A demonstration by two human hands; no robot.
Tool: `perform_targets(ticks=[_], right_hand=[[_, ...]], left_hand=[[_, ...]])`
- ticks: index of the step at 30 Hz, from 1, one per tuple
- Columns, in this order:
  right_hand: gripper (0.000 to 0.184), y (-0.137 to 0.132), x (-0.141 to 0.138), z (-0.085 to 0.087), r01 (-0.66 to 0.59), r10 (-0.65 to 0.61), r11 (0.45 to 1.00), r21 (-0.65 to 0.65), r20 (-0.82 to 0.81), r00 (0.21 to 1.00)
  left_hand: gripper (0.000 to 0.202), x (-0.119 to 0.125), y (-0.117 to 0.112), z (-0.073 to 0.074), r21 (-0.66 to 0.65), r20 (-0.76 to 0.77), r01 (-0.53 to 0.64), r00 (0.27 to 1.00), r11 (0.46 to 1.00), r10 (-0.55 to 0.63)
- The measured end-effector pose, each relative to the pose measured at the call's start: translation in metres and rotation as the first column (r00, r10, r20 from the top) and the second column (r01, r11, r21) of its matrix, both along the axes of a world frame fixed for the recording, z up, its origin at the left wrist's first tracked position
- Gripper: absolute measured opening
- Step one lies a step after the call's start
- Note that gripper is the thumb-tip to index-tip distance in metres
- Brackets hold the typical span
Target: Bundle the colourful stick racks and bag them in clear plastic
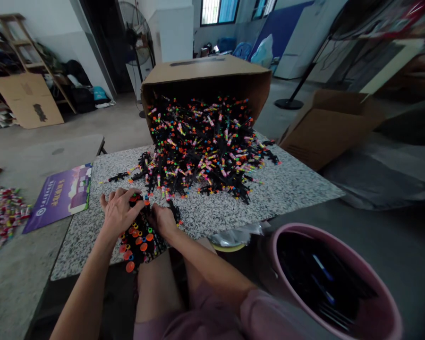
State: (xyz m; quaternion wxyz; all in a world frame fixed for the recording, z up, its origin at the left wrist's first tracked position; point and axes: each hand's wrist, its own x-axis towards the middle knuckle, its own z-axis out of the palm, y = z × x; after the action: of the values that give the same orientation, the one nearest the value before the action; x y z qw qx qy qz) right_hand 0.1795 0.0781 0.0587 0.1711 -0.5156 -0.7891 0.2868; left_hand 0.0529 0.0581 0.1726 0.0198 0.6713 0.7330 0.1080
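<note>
1. Strip of black plastic (141, 243) with orange and yellow rings on it sits at the near edge of the bench, between the two hands. Its low end hangs past the edge, over the person's lap.
2. The left hand (118, 212) is spread wide, with its fingers bent over the top of the strip. I cannot tell how tight it holds.
3. The right hand (162, 221) is curled a little and sits at the strip's right side, close to a small black piece. I cannot tell if it has hold of anything.
4. A big pile of black plastic bits (201, 160) with pink, orange and green parts lies just past the hands. It spills out of a brown cardboard box (205, 71) lying on its side.
5. The bench (290, 198) has a speckled gray and white top.
6. A pink bucket (315, 227) stands at the person's right, with dark things and bits of blue inside. A silver bag (233, 236) lies near it.
7. To the left, a purple folder (58, 198) and a heap of bright pieces (2, 217) lie on a gray top (24, 288). Another cardboard box (329, 125) sits to the right, and a tall fan (136, 38) stands far back.
</note>
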Motion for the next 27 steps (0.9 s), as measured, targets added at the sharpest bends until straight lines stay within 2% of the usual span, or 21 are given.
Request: perform_targets(ticks=[4, 6, 9, 12, 14, 15, 18, 19, 20, 21, 24, 27], right_hand=[[0.026, -0.003, -0.008, 0.002, -0.052, 0.048, 0.997, 0.064, 0.074, 0.996], [0.026, 0.000, -0.006, 0.002, -0.086, 0.078, 0.994, 0.070, 0.113, 0.991], [0.024, 0.017, 0.015, 0.002, -0.197, 0.180, 0.970, 0.146, 0.125, 0.976], [0.030, 0.042, 0.050, 0.002, -0.277, 0.241, 0.910, 0.308, 0.151, 0.959], [0.027, 0.052, 0.071, 0.001, -0.388, 0.309, 0.848, 0.362, 0.258, 0.915], [0.023, 0.054, 0.078, 0.000, -0.480, 0.371, 0.797, 0.365, 0.331, 0.868], [0.021, 0.044, 0.088, -0.004, -0.744, 0.566, 0.575, 0.340, 0.491, 0.662], [0.022, 0.038, 0.088, -0.005, -0.782, 0.596, 0.513, 0.354, 0.508, 0.622], [0.024, 0.032, 0.088, -0.006, -0.794, 0.611, 0.478, 0.377, 0.507, 0.608], [0.025, 0.028, 0.088, -0.006, -0.784, 0.610, 0.475, 0.398, 0.493, 0.620], [0.027, 0.026, 0.089, -0.003, -0.745, 0.597, 0.545, 0.384, 0.446, 0.667], [0.022, 0.037, 0.093, 0.003, -0.764, 0.653, 0.558, 0.323, 0.397, 0.645]], left_hand=[[0.043, -0.006, 0.002, -0.001, -0.018, 0.047, 0.077, 0.996, 0.997, -0.076], [0.043, -0.006, 0.003, -0.001, -0.031, 0.036, 0.057, 0.998, 0.998, -0.056], [0.040, -0.004, 0.003, 0.001, -0.032, 0.035, -0.003, 0.999, 0.999, 0.004], [0.039, -0.002, 0.000, 0.002, -0.027, 0.029, 0.005, 1.000, 1.000, -0.004], [0.039, -0.002, 0.000, 0.003, -0.027, 0.020, 0.000, 1.000, 1.000, 0.000], [0.038, -0.002, 0.000, 0.003, -0.031, 0.019, -0.002, 1.000, 1.000, 0.003], [0.038, -0.004, 0.003, 0.004, -0.052, 0.013, 0.007, 1.000, 0.999, -0.006], [0.038, -0.005, 0.004, 0.004, -0.056, 0.007, 0.016, 1.000, 0.998, -0.015], [0.039, -0.006, 0.006, 0.004, -0.055, 0.000, 0.023, 1.000, 0.998, -0.023], [0.040, -0.007, 0.007, 0.004, -0.051, -0.006, 0.028, 1.000, 0.998, -0.029], [0.040, -0.008, 0.010, 0.005, -0.046, -0.007, 0.029, 1.000, 0.999, -0.029], [0.038, -0.008, 0.010, 0.005, -0.066, -0.006, 0.023, 1.000, 0.998, -0.024]])
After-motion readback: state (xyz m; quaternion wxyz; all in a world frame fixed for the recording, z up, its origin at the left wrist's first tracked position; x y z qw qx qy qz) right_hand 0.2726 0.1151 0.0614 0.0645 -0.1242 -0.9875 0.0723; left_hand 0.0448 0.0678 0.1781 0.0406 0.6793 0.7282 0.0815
